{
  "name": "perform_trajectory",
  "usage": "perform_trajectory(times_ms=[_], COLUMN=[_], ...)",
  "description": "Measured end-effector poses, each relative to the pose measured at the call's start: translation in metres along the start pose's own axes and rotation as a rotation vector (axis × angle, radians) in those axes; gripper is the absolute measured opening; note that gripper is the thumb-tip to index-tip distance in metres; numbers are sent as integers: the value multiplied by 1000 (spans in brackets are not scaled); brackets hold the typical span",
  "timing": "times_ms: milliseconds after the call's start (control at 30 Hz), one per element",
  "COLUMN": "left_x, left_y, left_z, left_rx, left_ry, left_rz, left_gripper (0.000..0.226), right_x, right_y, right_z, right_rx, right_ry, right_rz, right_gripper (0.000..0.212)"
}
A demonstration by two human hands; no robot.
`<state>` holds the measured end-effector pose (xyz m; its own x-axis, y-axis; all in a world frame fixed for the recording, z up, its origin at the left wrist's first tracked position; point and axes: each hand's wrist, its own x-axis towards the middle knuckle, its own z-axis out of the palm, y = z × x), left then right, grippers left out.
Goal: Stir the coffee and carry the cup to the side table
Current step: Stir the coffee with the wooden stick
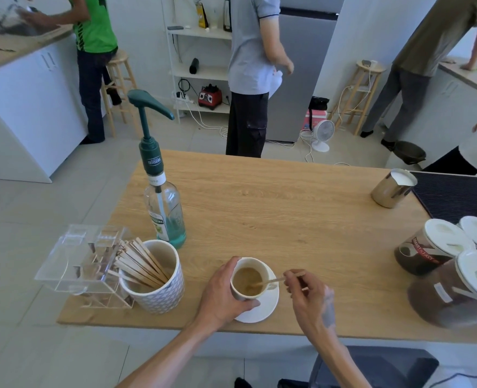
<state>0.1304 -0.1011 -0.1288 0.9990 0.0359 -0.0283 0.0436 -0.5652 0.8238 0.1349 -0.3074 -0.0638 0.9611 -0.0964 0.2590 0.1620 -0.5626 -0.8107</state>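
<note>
Cup: a white cup (pixel 249 278) of light-brown coffee (pixel 247 279) stood on a white saucer (pixel 262 310), close to the near edge of the wooden table (pixel 287 214).
Left hand: the left hand (pixel 220 294) wrapped the cup's left side, fingers curled over the far rim and thumb pressed along the near wall, closed on it.
Right hand: the right hand (pixel 310 295) was just right of the cup, fingertips pinched shut on the upper end of a wooden stirrer (pixel 273 280).
Stirrer: slanted down leftward from the hand, its lower end in the coffee.
Stick holder: a patterned mug (pixel 158 292) full of wooden sticks (pixel 143 266) stood left of the cup, with a clear plastic box (pixel 80 261) beyond it.
Syrup bottle: a pump bottle (pixel 165 211) stood behind the mug, upright.
Milk jug: a metal pitcher (pixel 392 190) was far right of the cup, well apart.
Jars: white-lidded jars (pixel 439 253) were grouped right of the cup at the table's edge.
</note>
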Motion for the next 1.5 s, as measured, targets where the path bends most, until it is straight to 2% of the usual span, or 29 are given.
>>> perform_trajectory(times_ms=[67, 133, 233, 333, 433, 533, 633, 800, 867, 933, 1000, 1067, 1167, 1233, 1333, 1433, 1500], left_x=[0, 0, 0, -1, -1, -1, -1, -2, -2, -2, -3, -3, -4, -4, -4, -2, -2], left_y=[0, 0, 1, 3, 3, 2, 4, 5, 4, 3, 5, 7, 7, 6, 6, 8, 6], left_z=[0, 0, 0, -1, -2, -1, -2, -4, -3, -3, -3, -4, -4, -4, -4, -4, -4], left_rx=[-3, -4, 8, 14, 11, 5, 0, -5, -11, -14, -13, -16, -25, -20, -19, -15, -15], left_ry=[1, -10, -17, -14, -14, -22, -24, -17, -23, -29, -27, -21, -18, -17, -23, -21, -19], left_rz=[-2, -4, -9, -15, -18, -27, -28, -26, -33, -41, -36, -26, -32, -32, -23, -18, -27], left_gripper=[104, 101, 104, 104, 104, 106, 104, 99, 103, 107, 109, 106, 102, 105, 106, 101, 99], right_x=[-1, -5, -5, 4, 11, 5, 3, 13, 13, 9, 9, 14, 19, 16, 10, 15, 18], right_y=[-7, -10, -10, -9, -16, -20, -14, -16, -21, -20, -17, -14, -18, -22, -16, -11, -13], right_z=[7, 12, 6, -1, 5, 9, 0, -2, 5, 6, -1, -8, -6, 2, 0, -9, -8], right_rx=[-13, 31, 76, -38, -103, -22, 21, -103, -72, 5, 32, -12, -115, -78, 14, -24, -70], right_ry=[-8, -91, -180, -31, 44, -115, -193, 0, -56, -174, -231, -163, -34, -111, -257, -153, -51], right_rz=[-64, -124, -73, -66, -206, -266, -186, -238, -262, -219, -161, -143, -215, -263, -190, -123, -154], right_gripper=[6, 7, 9, 8, 5, 16, 22, 12, 11, 21, 21, 11, 6, 4, 13, 13, 14])
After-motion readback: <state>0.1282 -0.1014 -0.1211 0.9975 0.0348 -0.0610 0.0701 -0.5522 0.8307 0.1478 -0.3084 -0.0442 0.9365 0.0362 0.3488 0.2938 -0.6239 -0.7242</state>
